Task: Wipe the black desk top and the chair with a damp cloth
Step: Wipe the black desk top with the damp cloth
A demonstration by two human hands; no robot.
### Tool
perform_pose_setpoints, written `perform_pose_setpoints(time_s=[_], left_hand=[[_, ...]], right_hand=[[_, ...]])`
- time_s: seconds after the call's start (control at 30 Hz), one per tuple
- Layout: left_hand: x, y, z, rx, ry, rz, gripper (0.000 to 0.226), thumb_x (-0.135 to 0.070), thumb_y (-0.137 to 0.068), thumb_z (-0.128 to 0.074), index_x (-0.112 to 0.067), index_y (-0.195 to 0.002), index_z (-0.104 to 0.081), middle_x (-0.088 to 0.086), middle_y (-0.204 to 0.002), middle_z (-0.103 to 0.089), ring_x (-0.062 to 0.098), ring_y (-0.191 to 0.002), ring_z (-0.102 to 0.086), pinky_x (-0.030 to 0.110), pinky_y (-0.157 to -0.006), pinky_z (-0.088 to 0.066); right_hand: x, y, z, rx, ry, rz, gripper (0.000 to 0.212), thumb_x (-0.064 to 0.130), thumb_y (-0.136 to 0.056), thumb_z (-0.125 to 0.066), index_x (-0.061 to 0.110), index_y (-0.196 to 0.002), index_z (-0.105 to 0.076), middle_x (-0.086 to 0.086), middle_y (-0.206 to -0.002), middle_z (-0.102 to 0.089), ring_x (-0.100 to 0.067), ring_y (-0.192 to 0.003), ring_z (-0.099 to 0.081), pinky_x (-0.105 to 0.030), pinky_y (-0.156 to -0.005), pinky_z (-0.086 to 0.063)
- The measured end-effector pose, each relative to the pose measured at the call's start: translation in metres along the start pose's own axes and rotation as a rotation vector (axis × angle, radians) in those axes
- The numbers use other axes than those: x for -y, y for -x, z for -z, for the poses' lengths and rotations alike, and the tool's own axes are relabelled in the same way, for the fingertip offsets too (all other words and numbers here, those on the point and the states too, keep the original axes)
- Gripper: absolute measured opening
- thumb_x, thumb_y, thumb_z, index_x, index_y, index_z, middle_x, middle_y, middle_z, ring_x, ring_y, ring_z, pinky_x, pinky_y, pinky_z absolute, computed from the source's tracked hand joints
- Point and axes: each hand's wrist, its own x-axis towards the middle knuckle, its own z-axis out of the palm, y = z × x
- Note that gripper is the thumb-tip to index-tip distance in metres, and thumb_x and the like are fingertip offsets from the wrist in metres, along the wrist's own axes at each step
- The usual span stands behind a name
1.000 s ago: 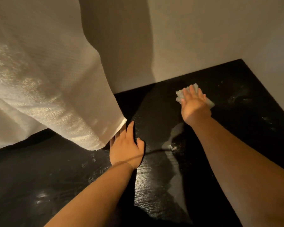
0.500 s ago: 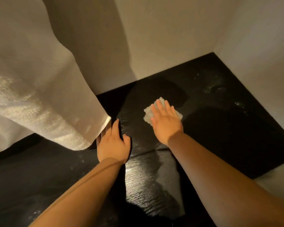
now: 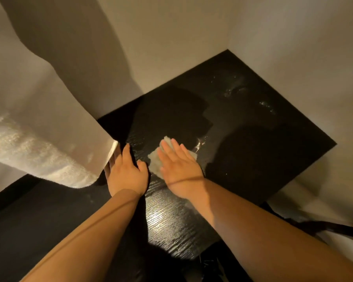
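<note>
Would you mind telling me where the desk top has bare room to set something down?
The desk top is bare from the right hand to the far corner. It is crowded near the left hand, where cloth and hanging towel meet.

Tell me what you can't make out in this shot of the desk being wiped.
All in the head view:
- Cloth: mostly under the flat right hand; its full shape is hidden.
- Left hand: fingertips tucked under the hanging white towel.
- Black desk top: the left part is covered by the towel, the near edge by both forearms.
- Chair: only dark shapes at the bottom edge, too dim to identify.
</note>
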Motion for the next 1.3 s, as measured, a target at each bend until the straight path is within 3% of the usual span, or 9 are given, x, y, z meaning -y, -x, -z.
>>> perform_pose_setpoints(time_s=[0.13,0.23,0.33,0.53,0.6,0.83,0.97,1.07,1.3], left_hand=[[0.004,-0.002,-0.001,0.030,-0.011,-0.008,0.068,-0.046,-0.099,-0.038,-0.030,-0.163,-0.025,0.009,-0.164,-0.041,0.034,-0.155,-0.029,0.053,-0.130,-0.008],[0.003,-0.003,-0.001,0.031,0.003,-0.010,0.069,-0.047,-0.098,-0.037,-0.028,-0.163,-0.025,0.011,-0.165,-0.040,0.033,-0.158,-0.024,0.053,-0.130,-0.006],[0.004,-0.002,-0.002,0.036,0.012,-0.031,0.070,-0.045,-0.098,-0.041,-0.024,-0.163,-0.028,0.013,-0.164,-0.041,0.035,-0.158,-0.022,0.054,-0.130,-0.006],[0.005,0.000,0.004,0.024,0.020,-0.074,0.068,-0.040,-0.102,-0.046,-0.019,-0.164,-0.029,0.012,-0.171,-0.028,0.034,-0.160,-0.014,0.054,-0.130,-0.005],[0.007,0.000,0.004,0.022,0.027,-0.092,0.068,-0.041,-0.101,-0.046,-0.018,-0.164,-0.030,0.011,-0.171,-0.027,0.034,-0.160,-0.015,0.054,-0.130,-0.007],[0.008,0.000,0.003,0.048,0.004,-0.218,0.065,-0.040,-0.103,-0.047,-0.021,-0.164,-0.032,0.004,-0.174,-0.021,0.029,-0.161,-0.014,0.055,-0.129,-0.009],[0.010,0.000,0.002,0.073,-0.025,-0.283,0.067,-0.040,-0.102,-0.048,-0.019,-0.163,-0.032,0.006,-0.174,-0.021,0.032,-0.161,-0.014,0.058,-0.129,-0.011],[0.009,0.001,0.003,0.078,-0.026,-0.310,0.068,-0.038,-0.102,-0.050,-0.017,-0.164,-0.032,0.007,-0.174,-0.021,0.032,-0.161,-0.014,0.060,-0.128,-0.012],[0.011,0.003,0.006,0.131,-0.094,-0.454,0.070,-0.046,-0.103,-0.046,-0.022,-0.166,-0.028,0.003,-0.176,-0.016,0.028,-0.163,-0.006,0.058,-0.130,-0.005]], right_hand=[[-0.048,-0.013,0.019,-0.024,-0.002,-0.235,0.058,0.030,-0.110,-0.022,0.016,-0.165,-0.011,-0.004,-0.173,0.003,-0.031,-0.158,0.008,-0.042,-0.127,0.004],[-0.040,-0.013,0.025,-0.095,-0.110,-0.287,0.059,0.021,-0.107,-0.035,0.015,-0.163,-0.018,-0.003,-0.172,-0.007,-0.028,-0.158,0.003,-0.038,-0.125,0.004],[0.017,0.011,0.009,-0.128,-0.204,-0.209,0.056,0.023,-0.103,-0.039,0.013,-0.158,-0.033,-0.007,-0.169,-0.022,-0.032,-0.158,-0.009,-0.037,-0.124,0.005],[0.043,0.061,-0.024,-0.016,0.051,0.018,0.069,0.038,-0.102,-0.042,0.011,-0.162,-0.020,-0.012,-0.172,-0.005,-0.036,-0.158,0.000,-0.047,-0.128,0.001],[0.016,0.046,-0.024,-0.072,0.075,-0.062,0.064,0.036,-0.102,-0.045,0.012,-0.160,-0.031,-0.012,-0.169,-0.020,-0.037,-0.157,-0.013,-0.049,-0.128,-0.013],[-0.045,0.012,0.022,-0.082,-0.040,-0.411,0.059,0.019,-0.107,-0.038,0.020,-0.163,-0.019,0.001,-0.172,-0.005,-0.026,-0.159,0.000,-0.041,-0.129,-0.005],[0.036,0.059,-0.016,-0.168,-0.162,-0.213,0.052,0.027,-0.096,-0.041,0.020,-0.146,-0.055,0.000,-0.160,-0.044,-0.023,-0.151,-0.034,-0.049,-0.118,-0.038],[0.062,0.093,-0.041,-0.084,-0.062,-0.048,0.060,0.031,-0.094,-0.051,0.017,-0.152,-0.044,-0.004,-0.166,-0.033,-0.029,-0.155,-0.026,-0.048,-0.125,-0.024],[-0.049,0.074,-0.006,-0.139,-0.049,-0.452,0.058,0.029,-0.105,-0.041,0.016,-0.160,-0.030,-0.004,-0.171,-0.017,-0.033,-0.157,-0.012,-0.049,-0.128,-0.013]])
